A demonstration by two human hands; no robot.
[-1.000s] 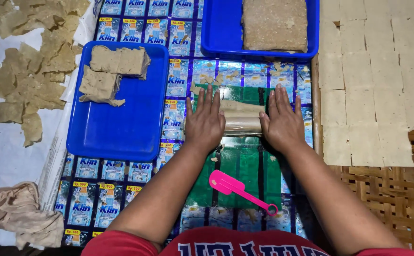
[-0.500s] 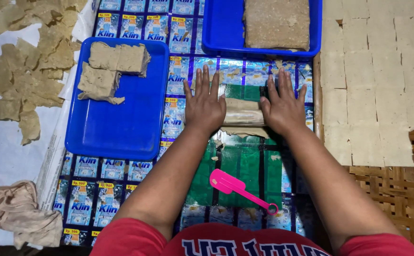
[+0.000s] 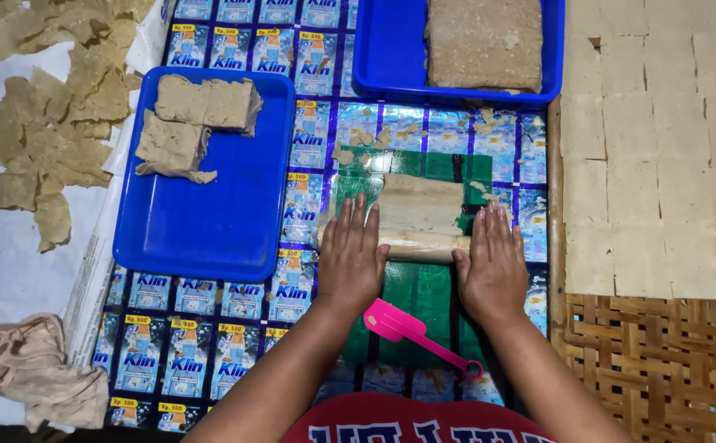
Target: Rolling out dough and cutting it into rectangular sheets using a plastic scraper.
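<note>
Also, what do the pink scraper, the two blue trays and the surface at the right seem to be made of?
Pink scraper: probably plastic, smooth, one even bright colour. Blue trays: likely moulded plastic, slightly glossy, rounded rims. Surface at the right: woven strips, perhaps bamboo, matt brown, a crossing pattern shows. The pale roller under both hands looks like wood, but I cannot be sure.

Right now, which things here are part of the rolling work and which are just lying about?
In use:
left hand and right hand, palms flat on the rolling pin
dough sheet under the pin
green mat

Lying about:
pink scraper
blue tray with dough chunks
rag
cut squares
</note>
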